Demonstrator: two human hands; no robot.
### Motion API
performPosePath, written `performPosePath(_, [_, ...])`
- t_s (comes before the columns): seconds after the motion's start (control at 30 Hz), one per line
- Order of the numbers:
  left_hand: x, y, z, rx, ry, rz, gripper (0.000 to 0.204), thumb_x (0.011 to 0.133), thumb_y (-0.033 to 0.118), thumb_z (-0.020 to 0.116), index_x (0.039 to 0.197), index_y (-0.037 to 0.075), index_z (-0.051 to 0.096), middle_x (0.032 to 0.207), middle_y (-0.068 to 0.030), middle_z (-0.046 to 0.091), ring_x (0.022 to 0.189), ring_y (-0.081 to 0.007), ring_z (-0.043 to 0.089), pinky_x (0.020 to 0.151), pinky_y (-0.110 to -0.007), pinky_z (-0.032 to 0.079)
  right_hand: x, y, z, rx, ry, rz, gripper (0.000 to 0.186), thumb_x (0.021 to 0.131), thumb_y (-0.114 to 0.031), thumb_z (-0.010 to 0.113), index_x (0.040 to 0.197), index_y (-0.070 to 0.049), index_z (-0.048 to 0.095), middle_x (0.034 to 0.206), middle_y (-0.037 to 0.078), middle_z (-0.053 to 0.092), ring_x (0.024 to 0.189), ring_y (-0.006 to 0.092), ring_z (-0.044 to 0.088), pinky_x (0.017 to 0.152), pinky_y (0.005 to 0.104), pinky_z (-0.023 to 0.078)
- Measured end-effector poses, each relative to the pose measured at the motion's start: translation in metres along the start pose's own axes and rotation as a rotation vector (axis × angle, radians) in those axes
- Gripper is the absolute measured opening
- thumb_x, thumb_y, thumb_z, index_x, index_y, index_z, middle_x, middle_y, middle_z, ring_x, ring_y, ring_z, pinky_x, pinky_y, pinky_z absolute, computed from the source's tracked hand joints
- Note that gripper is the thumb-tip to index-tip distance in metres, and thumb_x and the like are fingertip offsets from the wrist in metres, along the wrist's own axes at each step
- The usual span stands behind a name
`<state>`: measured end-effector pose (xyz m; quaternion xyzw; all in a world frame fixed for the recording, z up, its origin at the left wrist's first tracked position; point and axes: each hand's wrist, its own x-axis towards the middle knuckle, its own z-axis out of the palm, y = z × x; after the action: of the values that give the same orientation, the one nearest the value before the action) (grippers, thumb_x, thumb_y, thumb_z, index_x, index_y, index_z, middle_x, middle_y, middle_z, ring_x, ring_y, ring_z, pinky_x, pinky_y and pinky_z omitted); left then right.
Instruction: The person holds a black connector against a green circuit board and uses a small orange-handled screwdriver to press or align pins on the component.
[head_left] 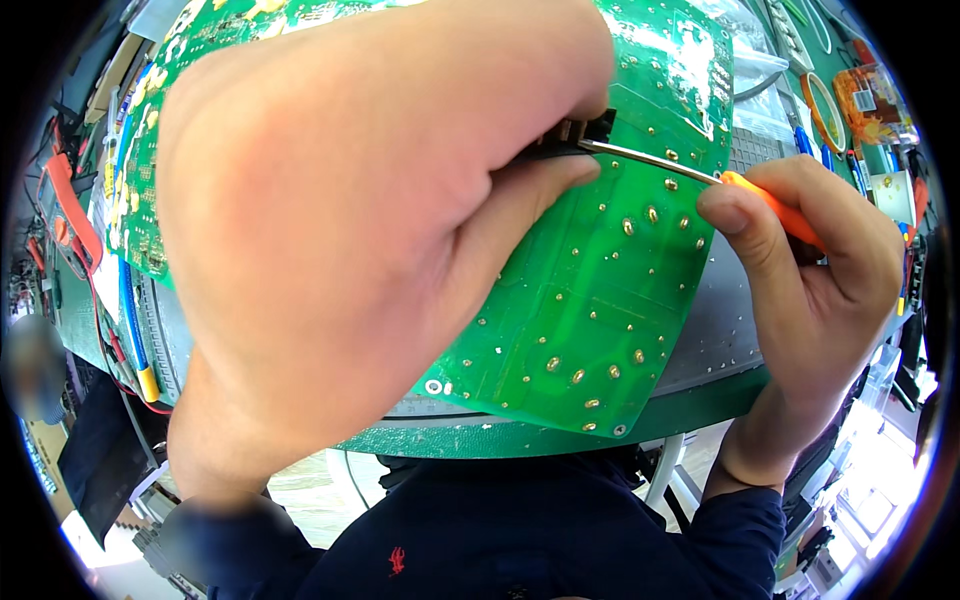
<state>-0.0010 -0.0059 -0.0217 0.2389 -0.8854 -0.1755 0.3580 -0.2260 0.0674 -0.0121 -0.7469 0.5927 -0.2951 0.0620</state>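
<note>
My left hand (370, 230) is large in the foreground, closed round a small black component (600, 125) over a large green circuit board (560, 320) with gold solder points. My right hand (800, 250) grips an orange-handled tool (755, 195) whose thin metal shaft reaches left to the black component. Whether the tip touches it or goes into it I cannot tell. My left fingers hide most of the component and the upper middle of the board.
The board lies on a grey mat (725, 320) over a green bench (480, 440). At the left are red meter leads (75, 210) and a blue cable (130, 320). At the right stand a tape roll (808, 88), an orange packet (870, 110) and a pale spool (890, 198).
</note>
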Motion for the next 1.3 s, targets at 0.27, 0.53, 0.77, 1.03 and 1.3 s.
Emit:
performPosePath(0.27, [-0.004, 0.002, 0.0, 0.02, 0.003, -0.02, 0.027, 0.073, -0.014, 0.075, 0.098, -0.008, 0.067, 0.099, -0.0177, 0.072, 0.099, -0.0274, 0.071, 0.086, -0.031, 0.056, 0.001, -0.002, 0.004, 0.0, -0.011, -0.009, 0.027, 0.086, -0.016, 0.076, 0.075, 0.004, 0.062, 0.06, 0.003, 0.052, 0.052, 0.008, 0.043, 0.049, 0.0233, 0.028])
performPosePath(0.53, [-0.003, 0.003, -0.001, 0.019, -0.027, -0.029, 0.027, 0.073, -0.014, 0.074, 0.099, -0.008, 0.067, 0.098, -0.018, 0.072, 0.099, -0.027, 0.071, 0.085, -0.03, 0.056, 0.001, 0.006, 0.004, -0.004, -0.022, -0.063, 0.026, 0.087, -0.017, 0.077, 0.078, 0.003, 0.063, 0.062, 0.003, 0.054, 0.053, 0.0069, 0.043, 0.048, 0.022, 0.028])
performPosePath(0.77, [0.0, -0.006, -0.004, -0.005, -0.07, 0.071, 0.028, 0.073, -0.014, 0.074, 0.099, -0.007, 0.067, 0.098, -0.0182, 0.071, 0.099, -0.0274, 0.071, 0.085, -0.031, 0.056, 0.0, 0.007, 0.0, 0.016, -0.046, -0.016, 0.025, 0.086, -0.017, 0.077, 0.08, 0.004, 0.064, 0.066, 0.002, 0.056, 0.055, 0.0055, 0.043, 0.048, 0.021, 0.026])
performPosePath(1.03, [0.001, -0.006, -0.007, -0.012, -0.086, 0.112, 0.028, 0.072, -0.014, 0.074, 0.099, -0.008, 0.066, 0.099, -0.0204, 0.071, 0.097, -0.0273, 0.071, 0.083, -0.03, 0.056, 0.004, 0.001, 0.0, 0.058, -0.073, -0.054, 0.024, 0.087, -0.016, 0.076, 0.081, 0.003, 0.064, 0.068, 0.002, 0.057, 0.056, 0.0053, 0.042, 0.049, 0.0214, 0.025])
performPosePath(1.3, [0.003, -0.006, -0.007, -0.033, -0.082, 0.115, 0.029, 0.071, -0.015, 0.074, 0.098, -0.009, 0.066, 0.1, -0.0221, 0.07, 0.095, -0.0272, 0.071, 0.082, -0.03, 0.056, 0.005, 0.001, -0.005, 0.051, -0.091, -0.049, 0.027, 0.086, -0.02, 0.077, 0.082, 0.003, 0.063, 0.068, 0.004, 0.056, 0.057, 0.0081, 0.044, 0.05, 0.023, 0.028])
